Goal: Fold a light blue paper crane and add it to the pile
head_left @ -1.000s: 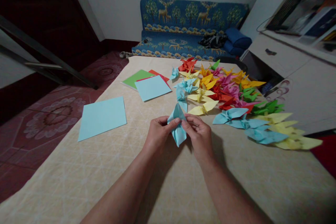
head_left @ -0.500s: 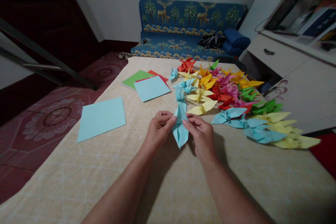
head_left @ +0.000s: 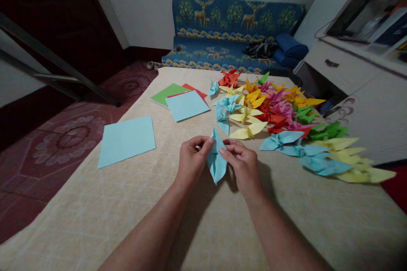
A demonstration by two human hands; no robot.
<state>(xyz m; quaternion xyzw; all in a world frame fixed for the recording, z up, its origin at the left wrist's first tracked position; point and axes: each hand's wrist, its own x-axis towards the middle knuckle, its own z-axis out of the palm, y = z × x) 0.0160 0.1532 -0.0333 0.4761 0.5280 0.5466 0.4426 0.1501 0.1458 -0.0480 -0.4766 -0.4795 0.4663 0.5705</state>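
Observation:
A light blue folded origami paper (head_left: 216,165), diamond-shaped with a pointed top and bottom, is held upright just above the table. My left hand (head_left: 194,156) pinches its left edge, thumb on the near face. On the opposite edge my right hand (head_left: 242,163) grips it the same way, thumb near the middle fold. The fingers behind the paper are partly hidden. Just beyond my hands lie light blue paper cranes (head_left: 222,116), and a pale yellow crane (head_left: 249,130) sits to their right.
Many folded cranes in orange, pink (head_left: 280,106), red and green cover the table's right side. A light blue square sheet (head_left: 127,140) lies at left; behind it is a stack of coloured sheets (head_left: 187,105). A patterned sofa (head_left: 222,29) stands beyond the cloth-covered table (head_left: 79,220).
The folded paper has come slightly nearer, its top point now clear of the blue cranes behind. Both hands keep their pinch. The whole view has shifted a little.

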